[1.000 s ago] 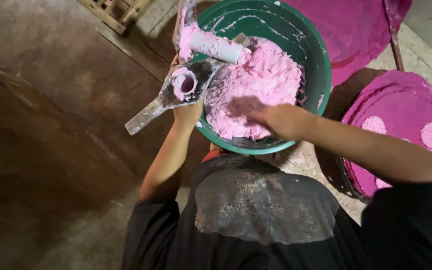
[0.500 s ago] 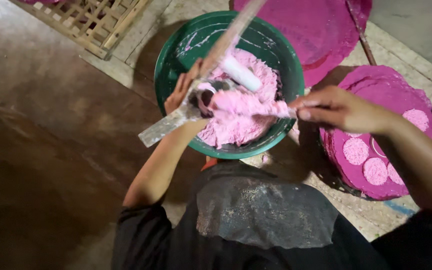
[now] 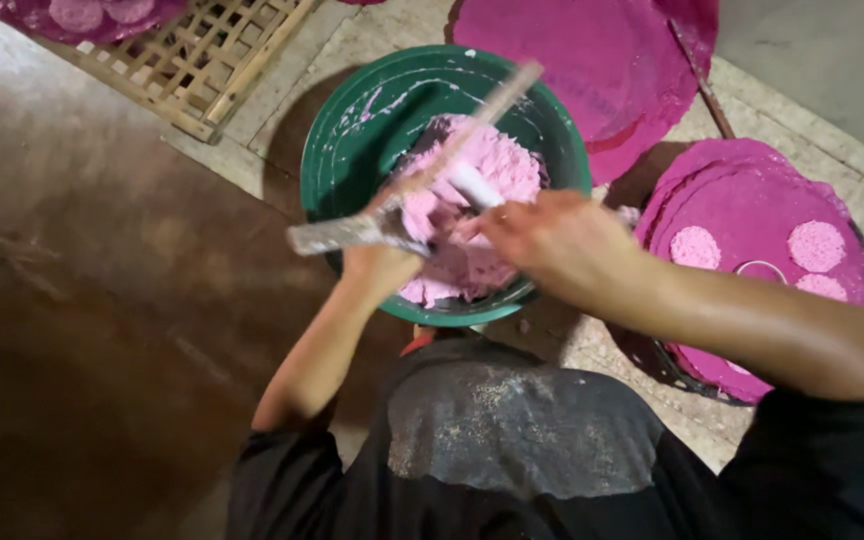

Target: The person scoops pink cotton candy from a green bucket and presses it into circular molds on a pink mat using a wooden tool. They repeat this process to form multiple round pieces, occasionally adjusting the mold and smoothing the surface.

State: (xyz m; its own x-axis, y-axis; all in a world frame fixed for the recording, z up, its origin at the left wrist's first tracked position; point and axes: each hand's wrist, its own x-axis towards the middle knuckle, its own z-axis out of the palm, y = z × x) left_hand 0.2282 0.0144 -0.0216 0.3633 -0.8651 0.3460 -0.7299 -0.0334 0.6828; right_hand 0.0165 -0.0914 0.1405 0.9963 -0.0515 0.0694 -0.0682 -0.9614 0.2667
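Bare brown floor (image 3: 82, 330) lies open to the left. A wooden lattice rack (image 3: 207, 60) blocks the far left, the green basin (image 3: 352, 130) the middle, pink-coated trays (image 3: 752, 210) the right.

A single head-worn camera looks almost straight down from above the person's own lap, close enough that the dark-clothed knees fill the lower edge. The round green plastic basin (image 3: 352, 130) sits just above centre, with the left hand (image 3: 380, 262) and right hand (image 3: 552, 240) meeting over its near rim. The slatted wooden rack (image 3: 202, 60) is cut off at the top left, and the round tray covered in magenta cloth (image 3: 752, 210) lies at the right. There is no second view to overlap with.
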